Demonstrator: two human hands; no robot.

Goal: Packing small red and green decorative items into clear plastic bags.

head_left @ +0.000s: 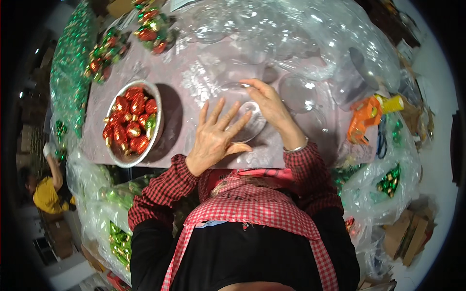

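- A table [194,82] under a pale, patterned clear plastic cover fills the middle of the head view, with a person in a red-checked apron and checked sleeves leaning in from 6 o'clock.
- A heap of clear plastic shells [301,34] spreads across the table's far side, from 12 to 2 o'clock.
- A long green bag of foil-wrapped sweets [70,68] lies along the table's edge at 10 o'clock.
- A white bowl [158,104] stands on the table at 9 o'clock of the hands, heaped with red, foil-wrapped sweets and a few green ones.
- A clear plastic dome [242,114], the thing in hand, sits on the table at the centre, just beside the bowl's shadow.
- The left hand [216,138] lies open, fingers spread, palm down, its fingertips touching the dome's near rim at 7 o'clock.
- The right hand [269,104] curves over the dome from 3 o'clock, fingers loosely bent against its far rim; whether it truly grips cannot be told. A bracelet circles that wrist.
- A second clear dome [298,94] rests just beside the right hand at 2 o'clock.
- An orange tape dispenser [364,119] lies near the table's edge at 3 o'clock, touching a yellow roll [393,103].
- Another person in a yellow top [46,194] works well apart, at 8 o'clock.
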